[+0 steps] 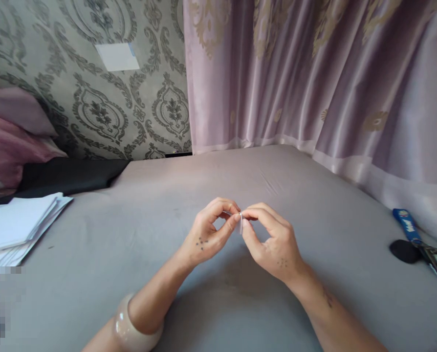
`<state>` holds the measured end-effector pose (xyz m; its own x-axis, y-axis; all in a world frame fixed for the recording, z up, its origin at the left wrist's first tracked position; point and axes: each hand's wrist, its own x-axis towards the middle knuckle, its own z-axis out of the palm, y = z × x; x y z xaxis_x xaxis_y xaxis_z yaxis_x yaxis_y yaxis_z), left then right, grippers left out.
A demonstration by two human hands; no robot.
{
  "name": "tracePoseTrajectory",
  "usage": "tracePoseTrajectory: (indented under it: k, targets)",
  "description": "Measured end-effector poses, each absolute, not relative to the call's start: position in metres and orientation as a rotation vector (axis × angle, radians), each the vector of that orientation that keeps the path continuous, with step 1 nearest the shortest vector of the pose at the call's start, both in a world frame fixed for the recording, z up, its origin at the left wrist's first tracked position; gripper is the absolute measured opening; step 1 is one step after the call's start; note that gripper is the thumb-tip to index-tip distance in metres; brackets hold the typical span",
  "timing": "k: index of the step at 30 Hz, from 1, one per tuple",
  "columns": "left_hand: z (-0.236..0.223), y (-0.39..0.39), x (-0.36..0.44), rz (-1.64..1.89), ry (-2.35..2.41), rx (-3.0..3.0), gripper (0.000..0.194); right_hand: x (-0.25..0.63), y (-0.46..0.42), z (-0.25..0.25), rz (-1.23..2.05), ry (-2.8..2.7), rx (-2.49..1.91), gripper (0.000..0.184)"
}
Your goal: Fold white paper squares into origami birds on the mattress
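Pinching was noted: a small whitish strip (241, 226) was held between thumb and fingertips, drawn together, of both left hand (211, 231) and right hand (273, 238), above the grey sheet (130, 254). It was judged light, pliable, easily dropped, best gripped by its edges.

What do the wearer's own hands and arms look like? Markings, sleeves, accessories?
Left hand and right hand: both ungloved, each with a cluster of small dark dots on the back. Left forearm: wide, glossy, cream-coloured bangle. Right forearm: small dark mark, too blurred to make out. No sleeves in view.
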<state>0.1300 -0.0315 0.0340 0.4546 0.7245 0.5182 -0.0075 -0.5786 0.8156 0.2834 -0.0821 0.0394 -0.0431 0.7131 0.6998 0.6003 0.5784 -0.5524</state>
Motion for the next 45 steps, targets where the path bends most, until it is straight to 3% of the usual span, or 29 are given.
tracePoseTrajectory:
  k: [18, 29, 45]
  targets:
    - [0.035, -0.032, 0.129, 1.23, 0.596, 1.838, 0.009, 0.284, -0.08, 0.042, 0.229, -1.671, -1.119, 0.009]
    - [0.026, -0.029, 0.132, 1.31, 0.636, 1.804, 0.008, 0.283, -0.08, 0.036, -0.091, -1.666, -1.217, 0.006]
    - [0.032, -0.029, 0.13, 1.198, 0.519, 1.534, 0.01, 0.281, -0.081, 0.036, 0.147, -1.641, -1.13, 0.014]
